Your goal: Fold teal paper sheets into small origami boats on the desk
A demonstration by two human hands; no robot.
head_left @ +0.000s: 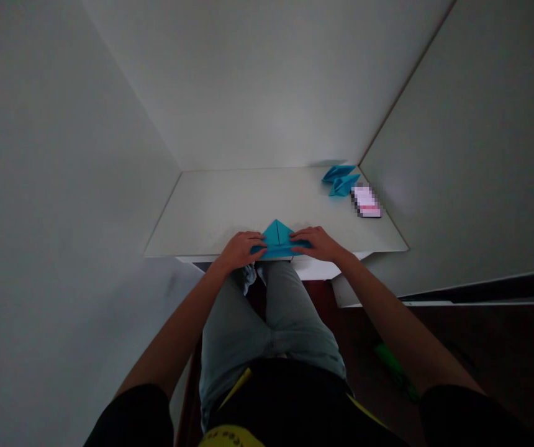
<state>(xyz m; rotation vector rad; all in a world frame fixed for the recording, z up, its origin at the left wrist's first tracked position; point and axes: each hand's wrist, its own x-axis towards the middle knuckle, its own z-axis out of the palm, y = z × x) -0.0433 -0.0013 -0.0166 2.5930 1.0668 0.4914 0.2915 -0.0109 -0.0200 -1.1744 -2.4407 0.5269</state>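
A blue folded paper (277,233) lies at the front edge of the white table (248,195), its pointed top facing away from me and a wide strip along its near side. My left hand (244,247) grips its left end between thumb and fingers. At the right end, my right hand (316,243) has its thumb and fingers closed on the paper in the same way. Two folded blue paper shapes (343,185) sit close together at the table's back right corner.
A phone (366,201) with a blurred-out screen lies on the right side of the table. Walls enclose the table at the left, back and right. Something green (395,366) is on the dark floor at the lower right.
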